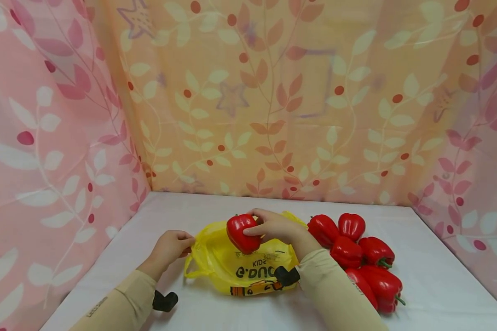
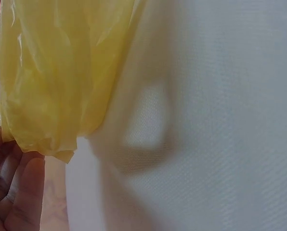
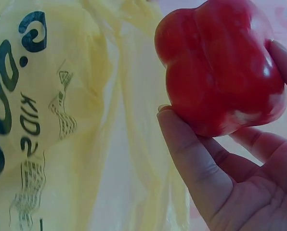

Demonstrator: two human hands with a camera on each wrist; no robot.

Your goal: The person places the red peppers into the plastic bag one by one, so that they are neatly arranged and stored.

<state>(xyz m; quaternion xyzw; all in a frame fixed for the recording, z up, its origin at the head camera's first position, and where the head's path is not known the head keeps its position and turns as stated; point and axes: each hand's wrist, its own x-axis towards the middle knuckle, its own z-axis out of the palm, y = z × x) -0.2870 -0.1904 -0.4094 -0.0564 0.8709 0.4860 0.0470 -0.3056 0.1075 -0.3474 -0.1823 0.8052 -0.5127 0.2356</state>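
My right hand [image 1: 275, 226] grips a glossy red bell pepper [image 1: 243, 233] between thumb and fingers, above a yellow plastic bag [image 1: 219, 271]. In the right wrist view the pepper [image 3: 220, 67] sits against the fingertips, with the bag's printed side [image 3: 90, 144] beside it. At the bag's left edge, my left hand [image 1: 170, 248] pinches the plastic near a handle loop. The left wrist view has the bag's gathered corner [image 2: 47, 115] at the left fingers [image 2: 28, 187]. Dark lettering and an orange drawing mark the bag's front.
Several more red bell peppers [image 1: 377, 252] lie grouped to the right of the bag, partly behind the right sleeve [image 1: 335, 289]. A white cloth [image 1: 199, 312] covers the table. Patterned curtains [image 1: 273, 115] stand behind and at both sides.
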